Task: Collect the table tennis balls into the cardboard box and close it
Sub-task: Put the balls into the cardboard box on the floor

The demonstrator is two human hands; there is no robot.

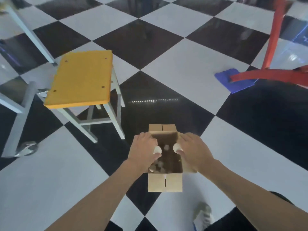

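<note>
The cardboard box (pixel 175 165) stands open on the checkered floor (pixel 191 67) right below you. Your hands cover its side flaps, so only the near flap (pixel 165 182) and the far flap (pixel 162 127) show, both folded outward. The inside is dark and blurred. Pale round shapes (pixel 155 167) lie toward the near left corner and one more sits further in, but you cannot count them surely.

Two table tennis balls are plain to see, both at the opening. Your left hand (pixel 143 150) grips one white ball (pixel 157 150) at the left rim, fingers curled round it. Your right hand (pixel 195 152) holds the second ball (pixel 177 147) at the right rim, its fingers mostly hidden under the back of the hand.

One yellow-topped stool (pixel 80 77) stands beyond the box to the left. One shoe (pixel 203 214), blurred, shows at the lower right. A red frame (pixel 273 30) resting on a blue pad (pixel 236 85) is cut off at the right edge.
</note>
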